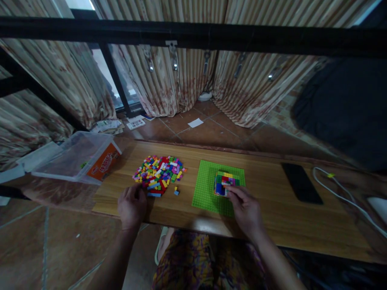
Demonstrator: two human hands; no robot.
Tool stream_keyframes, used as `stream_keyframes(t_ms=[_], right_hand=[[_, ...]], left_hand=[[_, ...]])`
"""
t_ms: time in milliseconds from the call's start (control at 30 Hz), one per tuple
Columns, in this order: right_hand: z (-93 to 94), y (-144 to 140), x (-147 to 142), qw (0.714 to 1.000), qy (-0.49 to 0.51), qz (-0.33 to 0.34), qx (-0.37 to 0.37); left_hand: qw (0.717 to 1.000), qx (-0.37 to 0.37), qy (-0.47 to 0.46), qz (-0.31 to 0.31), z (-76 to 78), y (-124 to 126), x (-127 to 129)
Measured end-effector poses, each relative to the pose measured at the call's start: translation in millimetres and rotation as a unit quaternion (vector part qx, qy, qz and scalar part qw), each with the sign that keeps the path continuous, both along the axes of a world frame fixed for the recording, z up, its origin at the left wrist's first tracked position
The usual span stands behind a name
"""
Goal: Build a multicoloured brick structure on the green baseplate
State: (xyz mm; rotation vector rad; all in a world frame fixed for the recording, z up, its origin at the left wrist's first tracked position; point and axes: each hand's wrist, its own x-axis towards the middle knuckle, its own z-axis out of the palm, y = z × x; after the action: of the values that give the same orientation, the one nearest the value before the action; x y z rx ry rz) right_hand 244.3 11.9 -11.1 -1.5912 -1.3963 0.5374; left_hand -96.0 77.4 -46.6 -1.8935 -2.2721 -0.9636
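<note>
My right hand (246, 207) reaches over a green studded baseplate (204, 189), its thumb and fingers pinched together on a small toy building brick at the top of a multicoloured brick structure (220, 189). The fingers partly cover that brick and the structure's right side. My left hand (132, 204) rests at the near left edge of a loose pile of colourful toy bricks (163, 173). Its fingers are curled in, and whatever they hold, if anything, is hidden. Between the pile and the baseplate lies a small blue and yellow brick pair (176, 191).
A clear plastic bin (69, 161) with an orange label stands at the table's left end. Right of the baseplate lie a black phone (301, 183) and a white cable (332, 189). The wooden table (266, 177) is narrow; a dark metal bar (193, 36) crosses above it.
</note>
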Motion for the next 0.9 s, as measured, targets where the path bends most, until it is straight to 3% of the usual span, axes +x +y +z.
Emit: stream_keyframes(t_ms=[300,667,900], right_hand=[[10.2,23,5,0.987,-0.159,0.035,0.000],[12.9,31,7,0.967,-0.246,0.059,-0.006],[19.4,35,7,0.931,-0.355,0.080,-0.034]], left_hand=[[1.000,0.006,0.006,-0.002,-2.6,0,0],[1.000,0.000,-0.005,-0.004,-0.8,-1,1],[1.000,-0.010,-0.015,-0.006,1.1,-2,2]])
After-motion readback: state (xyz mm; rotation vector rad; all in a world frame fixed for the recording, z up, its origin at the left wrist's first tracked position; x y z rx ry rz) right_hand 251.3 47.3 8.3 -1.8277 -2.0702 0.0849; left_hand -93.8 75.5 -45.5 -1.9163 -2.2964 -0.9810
